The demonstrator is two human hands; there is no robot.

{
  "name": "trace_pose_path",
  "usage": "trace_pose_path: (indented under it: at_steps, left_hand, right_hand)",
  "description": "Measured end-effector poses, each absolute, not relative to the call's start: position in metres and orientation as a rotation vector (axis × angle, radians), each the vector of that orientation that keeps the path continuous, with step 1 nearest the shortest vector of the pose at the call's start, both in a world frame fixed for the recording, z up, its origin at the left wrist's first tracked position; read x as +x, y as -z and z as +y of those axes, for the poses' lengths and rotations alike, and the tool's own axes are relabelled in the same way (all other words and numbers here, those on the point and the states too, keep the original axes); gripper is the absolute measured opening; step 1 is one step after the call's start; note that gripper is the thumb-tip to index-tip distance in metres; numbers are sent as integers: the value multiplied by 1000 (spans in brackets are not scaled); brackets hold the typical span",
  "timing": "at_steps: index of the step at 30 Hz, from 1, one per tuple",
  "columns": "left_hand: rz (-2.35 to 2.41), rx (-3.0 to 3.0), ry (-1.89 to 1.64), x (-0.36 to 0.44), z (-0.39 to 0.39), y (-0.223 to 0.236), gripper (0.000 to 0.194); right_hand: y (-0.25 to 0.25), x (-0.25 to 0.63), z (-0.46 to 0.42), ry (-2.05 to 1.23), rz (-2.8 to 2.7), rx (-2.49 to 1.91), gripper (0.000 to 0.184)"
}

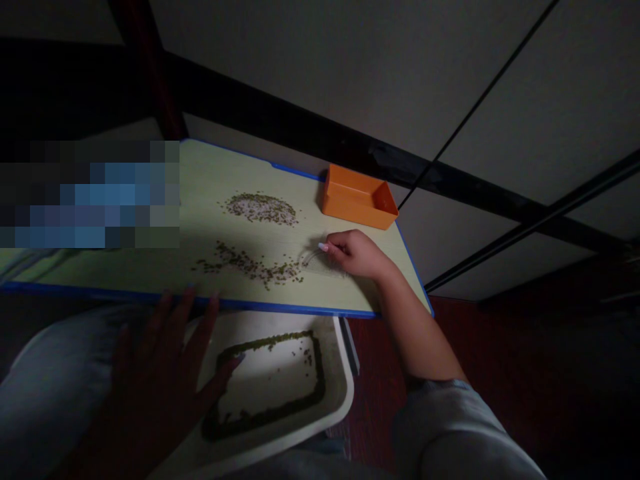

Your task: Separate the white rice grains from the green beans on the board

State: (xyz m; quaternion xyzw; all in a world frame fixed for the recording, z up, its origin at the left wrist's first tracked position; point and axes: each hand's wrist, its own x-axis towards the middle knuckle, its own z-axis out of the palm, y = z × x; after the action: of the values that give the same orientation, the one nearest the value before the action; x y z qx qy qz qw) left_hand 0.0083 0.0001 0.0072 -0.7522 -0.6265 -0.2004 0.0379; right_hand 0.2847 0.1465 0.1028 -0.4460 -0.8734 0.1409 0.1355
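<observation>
My right hand [353, 253] rests on the pale green table [210, 173], fingers curled in a pinch on a thin clear tool I cannot make out, its tip touching the near scatter of small green beans [250, 265]. A denser pile of beans [261, 207] lies farther back. My left hand [165, 360] lies flat with fingers spread on the edge of a white tray [340, 393] held below the table's front edge. Green beans [270, 407] line the tray's inner rim.
An orange plastic box [359, 197] stands at the table's far right corner. The table has a blue rim [280, 308]. A blurred patch covers the left end. Dark red floor lies to the right, a pale wall and dark rails behind.
</observation>
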Motion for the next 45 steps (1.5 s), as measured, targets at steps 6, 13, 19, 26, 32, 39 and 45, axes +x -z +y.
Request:
trace_pose_path:
  at_steps: [6,13,19,26,32,39,45]
  left_hand:
    - [-1911,-2294,639,10,0,-8,70]
    - [-1943,-2291,588,9,-1,-8,70]
    - [-1943,-2297,599,6,-1,-6,72]
    - [-1959,-2299,632,9,0,-10,72]
    - [-2008,-2292,604,11,1,-11,68]
    - [-1924,-2290,643,10,-2,-9,68]
    - [-1922,-2294,616,9,-1,-8,68]
  right_hand:
    - [-102,284,147,-347,-2545,-1306,32]
    - [-104,284,146,-499,-2572,-1292,31]
    - [-103,285,146,-462,-2576,-1277,31]
    - [-103,282,145,-483,-2616,-1239,29]
    - [-102,283,146,-512,-2618,-1223,30]
    - [-104,280,143,-429,-2636,-1237,31]
    - [-103,281,144,-390,-2640,-1256,31]
